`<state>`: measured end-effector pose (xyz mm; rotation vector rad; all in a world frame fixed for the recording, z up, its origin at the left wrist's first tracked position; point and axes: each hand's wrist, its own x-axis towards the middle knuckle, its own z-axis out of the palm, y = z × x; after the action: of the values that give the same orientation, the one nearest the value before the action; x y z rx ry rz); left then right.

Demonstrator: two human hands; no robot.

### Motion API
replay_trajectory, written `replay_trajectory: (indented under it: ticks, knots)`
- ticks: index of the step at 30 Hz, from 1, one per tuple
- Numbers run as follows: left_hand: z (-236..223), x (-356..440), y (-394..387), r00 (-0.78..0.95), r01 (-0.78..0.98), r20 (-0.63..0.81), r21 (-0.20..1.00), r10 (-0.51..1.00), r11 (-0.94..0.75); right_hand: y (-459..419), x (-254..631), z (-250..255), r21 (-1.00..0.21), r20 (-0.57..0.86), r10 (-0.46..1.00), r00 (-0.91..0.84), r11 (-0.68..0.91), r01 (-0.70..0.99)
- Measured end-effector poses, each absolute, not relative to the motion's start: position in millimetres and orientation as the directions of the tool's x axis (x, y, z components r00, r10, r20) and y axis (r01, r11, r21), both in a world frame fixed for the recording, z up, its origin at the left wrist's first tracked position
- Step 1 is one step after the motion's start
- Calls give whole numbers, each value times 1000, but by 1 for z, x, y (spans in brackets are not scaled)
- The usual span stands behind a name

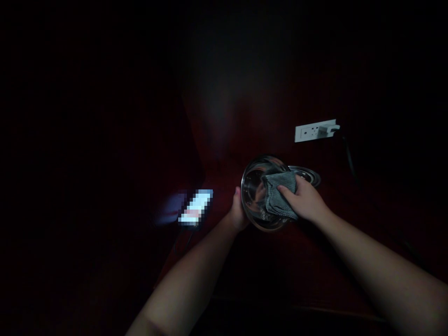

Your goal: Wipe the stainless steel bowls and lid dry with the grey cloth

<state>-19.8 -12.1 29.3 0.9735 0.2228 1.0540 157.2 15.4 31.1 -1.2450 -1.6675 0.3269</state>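
Note:
A shiny metal bowl (252,186) is tilted so that its inside faces me. My left hand (239,212) grips it from the left side, thumb near the rim, the other fingers hidden behind it. In my right hand (305,198) is a folded grey cloth (281,189), pinched under the thumb and lying over the bowl's right inner side and rim. Partly hidden behind the bowl and my right hand, a round metal piece (310,173) with ringed edges, perhaps a lid or another bowl, rests on the table.
A phone (196,207) with a lit, blurred-out screen lies to the left, a thin cable (178,245) below it. A white wall socket (315,130) holds a plug, whose dark cord (350,154) hangs down on the right. The dark red table (259,270) is dimly lit; much around it is black.

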Motion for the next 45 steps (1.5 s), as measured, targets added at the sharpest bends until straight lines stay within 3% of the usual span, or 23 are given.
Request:
replay_trajectory:
  ticks: [16,25,33,45]
  knots:
    - [28,-28,-6,490,-602,249,790,836,118,19,162,28,-685,569,822,-16,485,544]
    - [22,-19,-9,509,-620,210,762,834,187,21,163,26,-711,505,863,16,405,575]
    - [20,-15,-12,492,-613,255,780,832,124,15,160,27,-720,479,873,87,334,608]
    - [17,-20,-8,542,-591,217,785,812,186,15,161,30,-695,516,854,67,371,617]
